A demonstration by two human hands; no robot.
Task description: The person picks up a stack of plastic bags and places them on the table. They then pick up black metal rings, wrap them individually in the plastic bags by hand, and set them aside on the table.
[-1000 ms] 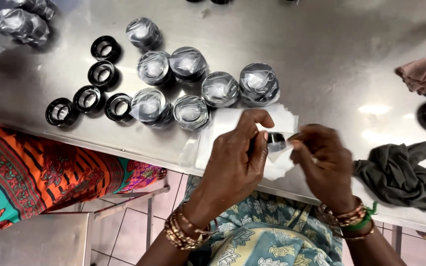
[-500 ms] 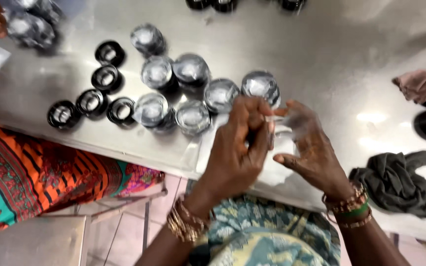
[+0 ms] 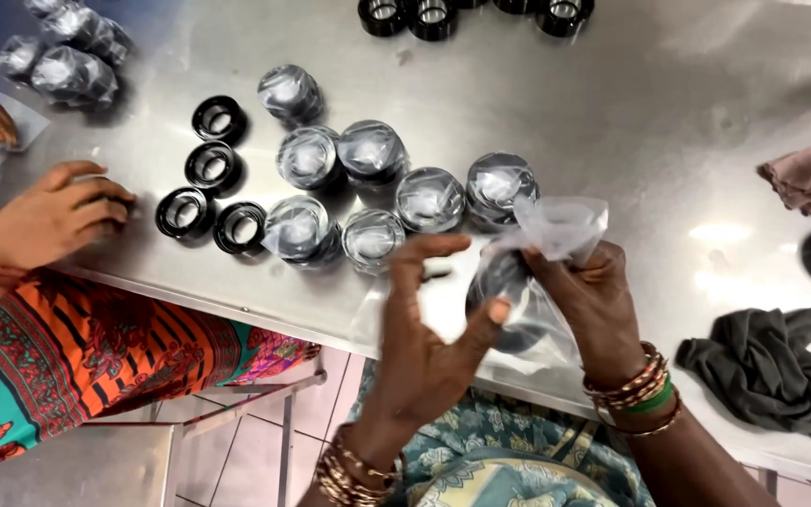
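Head view: bagging a black ring part at the near table edge
right hand (image 3: 593,300) pinches the clear plastic bag (image 3: 556,230) with the black ring (image 3: 504,286) inside; left hand (image 3: 424,338) open, fingers spread beside it; wrapped rings (image 3: 429,199) just beyond; bare black rings (image 3: 210,192) far left.

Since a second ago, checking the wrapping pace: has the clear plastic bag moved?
Yes. The clear plastic bag has risen off the steel table, toward the wrapped black cylinders.
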